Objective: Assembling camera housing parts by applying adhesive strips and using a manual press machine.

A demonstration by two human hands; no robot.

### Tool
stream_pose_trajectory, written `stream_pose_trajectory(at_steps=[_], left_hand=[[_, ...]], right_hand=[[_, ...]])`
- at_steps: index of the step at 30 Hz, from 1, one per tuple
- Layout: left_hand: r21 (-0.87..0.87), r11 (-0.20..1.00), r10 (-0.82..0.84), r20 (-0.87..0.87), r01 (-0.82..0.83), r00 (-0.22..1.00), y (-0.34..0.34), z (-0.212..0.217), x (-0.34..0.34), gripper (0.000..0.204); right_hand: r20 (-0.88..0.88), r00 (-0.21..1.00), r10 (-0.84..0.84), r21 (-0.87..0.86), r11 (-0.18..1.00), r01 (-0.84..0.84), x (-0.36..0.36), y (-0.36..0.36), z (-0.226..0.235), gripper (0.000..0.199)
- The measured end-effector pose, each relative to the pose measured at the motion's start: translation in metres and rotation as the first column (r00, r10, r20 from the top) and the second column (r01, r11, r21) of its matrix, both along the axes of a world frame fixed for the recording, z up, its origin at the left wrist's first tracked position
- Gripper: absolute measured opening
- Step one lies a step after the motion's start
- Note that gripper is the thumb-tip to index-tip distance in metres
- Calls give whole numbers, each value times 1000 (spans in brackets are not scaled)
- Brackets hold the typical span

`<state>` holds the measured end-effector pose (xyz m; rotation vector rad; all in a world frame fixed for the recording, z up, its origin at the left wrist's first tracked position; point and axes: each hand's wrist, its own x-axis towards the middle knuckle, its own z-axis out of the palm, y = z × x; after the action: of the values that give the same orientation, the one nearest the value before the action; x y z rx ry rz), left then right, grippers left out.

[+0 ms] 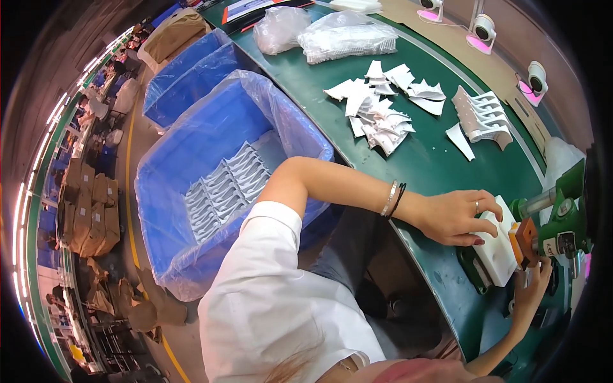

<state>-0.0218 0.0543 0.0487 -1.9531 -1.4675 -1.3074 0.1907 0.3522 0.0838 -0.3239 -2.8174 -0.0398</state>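
My left hand, with bracelets on the wrist and a ring, grips a white moulded piece and presses it against a green bench machine at the table's right end. My right hand comes up from below. Its fingers touch the underside of the machine's orange block, right beside the white piece. What those fingers hold is hidden. My white sleeve fills the lower middle.
On the green table lie a heap of loose white pieces, a nested row of them and clear plastic bags. A blue-lined bin to the left holds stacked white pieces. A second blue bin stands behind it.
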Motion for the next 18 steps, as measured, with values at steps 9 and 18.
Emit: stream_pose_trajectory(at_steps=[9, 18], left_hand=[[141, 947, 319, -487, -288, 813, -41, 33, -46, 30], [-113, 632, 654, -453, -767, 606, -84, 24, -108, 35]], right_hand=[[-185, 977, 109, -14, 993, -114, 20, -10, 27, 59], [-724, 685, -74, -60, 997, 44, 68, 36, 7, 23]])
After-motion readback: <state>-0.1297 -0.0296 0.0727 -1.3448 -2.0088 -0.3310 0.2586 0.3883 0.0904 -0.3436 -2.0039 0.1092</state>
